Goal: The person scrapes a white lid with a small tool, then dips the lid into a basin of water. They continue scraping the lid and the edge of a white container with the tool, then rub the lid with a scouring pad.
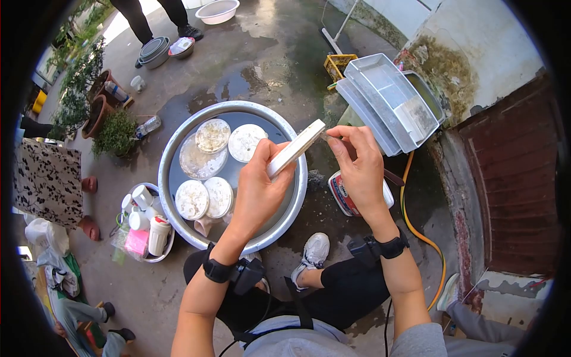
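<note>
My left hand grips a flat white piece, seen nearly edge-on and tilted up to the right, over the rim of a large metal basin. Fingers pinched, my right hand holds a slim tool with a dark brown handle; its thin front end is at the white piece's upper end. In the basin's water lie several round discs, among them a stained white disc, another white disc and a larger translucent disc.
Left of the basin stands a bowl of white cups and bottles. A red-and-white tub sits under my right hand, near an orange hose. Clear plastic bins lean at the right. Potted plants and other people's legs are around.
</note>
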The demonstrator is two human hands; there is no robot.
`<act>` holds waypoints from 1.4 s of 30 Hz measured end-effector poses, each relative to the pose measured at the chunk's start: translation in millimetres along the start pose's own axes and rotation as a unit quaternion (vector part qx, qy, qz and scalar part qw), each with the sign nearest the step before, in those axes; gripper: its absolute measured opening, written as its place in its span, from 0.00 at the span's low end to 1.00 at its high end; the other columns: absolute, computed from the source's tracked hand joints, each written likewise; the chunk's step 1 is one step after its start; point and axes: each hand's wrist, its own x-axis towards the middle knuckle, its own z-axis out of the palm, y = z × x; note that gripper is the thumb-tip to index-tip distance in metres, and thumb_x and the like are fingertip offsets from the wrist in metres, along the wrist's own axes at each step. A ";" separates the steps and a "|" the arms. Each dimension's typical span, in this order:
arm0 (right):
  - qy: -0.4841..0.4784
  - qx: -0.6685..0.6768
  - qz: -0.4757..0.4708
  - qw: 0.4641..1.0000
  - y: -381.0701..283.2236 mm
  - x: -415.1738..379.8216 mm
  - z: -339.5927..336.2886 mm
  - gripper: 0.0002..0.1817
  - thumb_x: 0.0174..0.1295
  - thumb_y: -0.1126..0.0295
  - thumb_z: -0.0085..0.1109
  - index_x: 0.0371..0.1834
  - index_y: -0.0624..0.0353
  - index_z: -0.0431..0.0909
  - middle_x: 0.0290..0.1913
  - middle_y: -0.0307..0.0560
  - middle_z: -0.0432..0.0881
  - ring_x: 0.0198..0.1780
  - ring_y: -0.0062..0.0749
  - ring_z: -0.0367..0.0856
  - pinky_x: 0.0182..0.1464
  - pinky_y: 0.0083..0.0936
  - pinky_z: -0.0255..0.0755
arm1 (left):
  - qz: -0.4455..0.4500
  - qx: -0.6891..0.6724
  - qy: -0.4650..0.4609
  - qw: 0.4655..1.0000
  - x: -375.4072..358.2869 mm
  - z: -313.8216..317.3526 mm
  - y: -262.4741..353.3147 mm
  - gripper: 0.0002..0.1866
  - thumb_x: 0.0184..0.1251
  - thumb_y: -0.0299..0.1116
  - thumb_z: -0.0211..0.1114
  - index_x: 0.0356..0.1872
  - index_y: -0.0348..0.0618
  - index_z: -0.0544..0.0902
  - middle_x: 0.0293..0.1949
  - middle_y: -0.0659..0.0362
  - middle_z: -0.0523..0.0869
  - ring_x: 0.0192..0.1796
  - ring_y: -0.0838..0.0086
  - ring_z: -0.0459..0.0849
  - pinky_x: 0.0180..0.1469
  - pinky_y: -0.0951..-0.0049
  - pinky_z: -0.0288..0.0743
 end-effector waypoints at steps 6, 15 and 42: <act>0.056 0.082 0.019 0.995 0.1 3.5 5.5 0.07 0.70 0.68 0.67 0.49 0.53 0.85 0.38 0.40 0.79 0.32 0.25 0.80 0.35 0.25 0.73 | -0.093 0.073 -0.057 0.991 -5.5 6.2 12.7 0.08 0.72 0.26 0.67 0.44 0.38 0.75 0.36 0.55 0.83 0.40 0.78 0.79 0.44 0.75 0.75; 0.022 -0.030 0.029 0.999 -4.2 5.4 -1.0 0.07 0.68 0.64 0.68 0.44 0.51 0.87 0.39 0.41 0.83 0.36 0.35 0.85 0.38 0.31 0.75 | 0.019 0.110 -0.051 0.992 -12.7 12.8 6.6 0.23 0.71 0.20 0.62 0.66 0.41 0.80 0.58 0.45 0.87 0.54 0.58 0.90 0.53 0.67 0.81; 0.044 -0.049 -0.022 0.998 -10.7 3.4 8.4 0.05 0.67 0.67 0.68 0.42 0.53 0.86 0.39 0.41 0.84 0.34 0.39 0.86 0.35 0.33 0.76 | 0.050 0.114 -0.037 0.991 -18.0 16.5 4.1 0.31 0.60 0.13 0.58 0.66 0.44 0.79 0.59 0.46 0.86 0.60 0.49 0.85 0.60 0.57 0.80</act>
